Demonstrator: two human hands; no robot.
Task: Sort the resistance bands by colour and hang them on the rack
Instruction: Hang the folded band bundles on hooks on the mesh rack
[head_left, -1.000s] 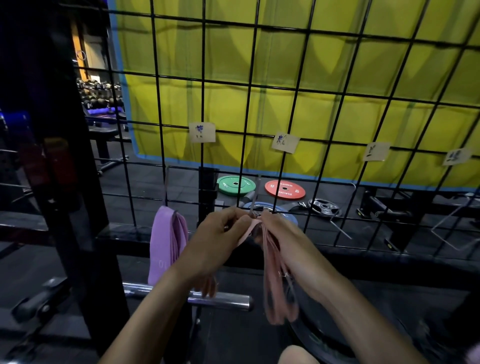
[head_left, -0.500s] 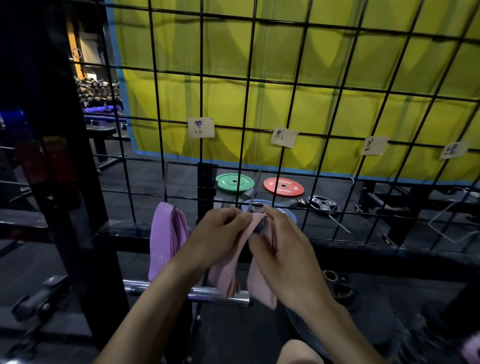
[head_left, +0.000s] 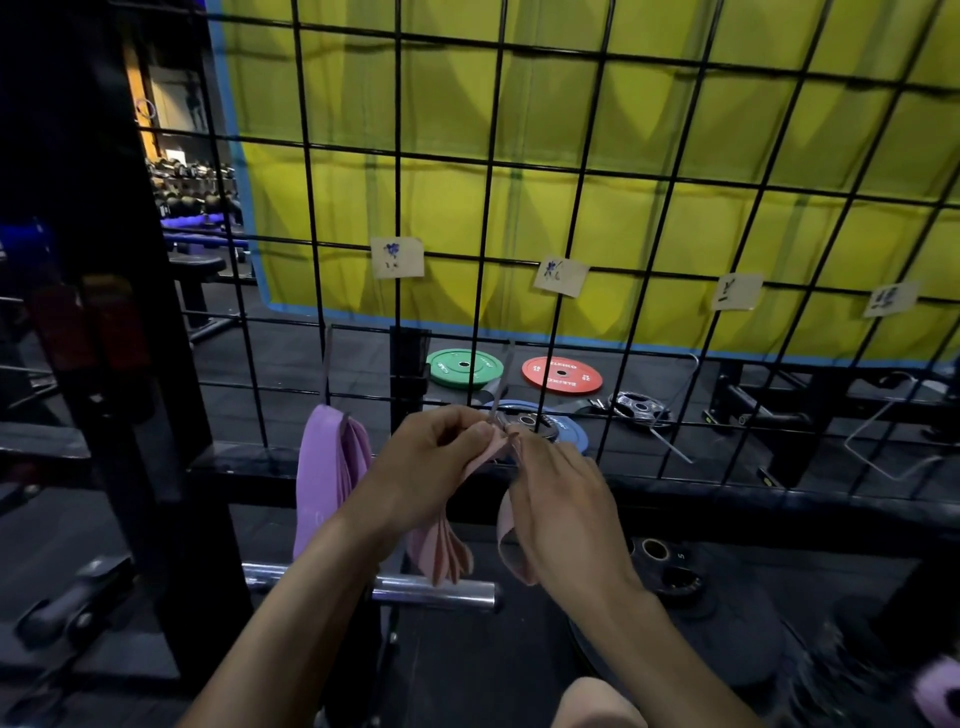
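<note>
- Where the two hands meet low in front of the wire rack (head_left: 613, 218), we see them pressed close together, both holding the pink bands (head_left: 441, 551).
- The left hand (head_left: 421, 467) pinches the top of the pink bands between thumb and curled fingers.
- The right hand (head_left: 561, 504) has its fingers curled over the same bands, its fingertips up against those of the left hand.
- The top of the pink bands sits at a thin metal hook (head_left: 498, 389) hanging from the rack; we cannot tell whether they are looped over it.
- Below the hands the pink bands hang down in loose loops, ending just above a chrome bar (head_left: 441, 592).
- To the left, purple bands (head_left: 327, 478) hang from another hook (head_left: 327, 369) on the rack, apart from the hands.
- Four paper labels are fixed to the rack in a row; one label (head_left: 397, 257) is above the purple bands and the next label (head_left: 560, 275) is above the hands.
- Behind the rack, a green weight plate (head_left: 464, 367), a red weight plate (head_left: 562, 373) and a blue weight plate (head_left: 571, 434) lie on the dark floor before a yellow curtain (head_left: 675, 130).
</note>
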